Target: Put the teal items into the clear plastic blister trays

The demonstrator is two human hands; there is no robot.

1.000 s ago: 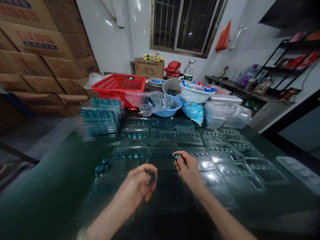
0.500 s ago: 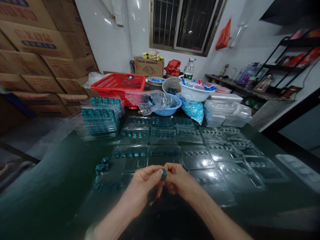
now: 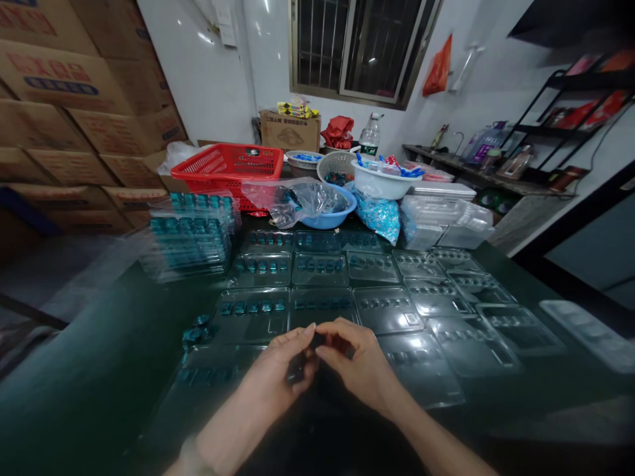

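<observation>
My left hand (image 3: 272, 373) and my right hand (image 3: 364, 363) meet fingertip to fingertip above the near part of the dark table. Between them is a small dark teal block (image 3: 316, 340), pinched by the left thumb and fingers, with the right thumb and fingertips closed around its other side. Something dark shows in the curl of the left palm, too shadowed to name. Just beyond the hands lie a clear plastic tray (image 3: 253, 325) with a row of teal blocks and another clear tray (image 3: 384, 320) with bare-looking wells. Loose teal blocks (image 3: 196, 330) are heaped left of them.
Several more clear trays cover the table to the right. Stacked filled trays (image 3: 188, 241) stand at the back left, by a red basket (image 3: 228, 168). A blue basin (image 3: 330, 218), a white basin (image 3: 384, 184) and stacked clear packaging (image 3: 441, 221) line the back.
My right hand has come from over the trays back to my left hand, bringing a teal block. Both hands now turn it between their fingertips, and the view has shifted slightly.
</observation>
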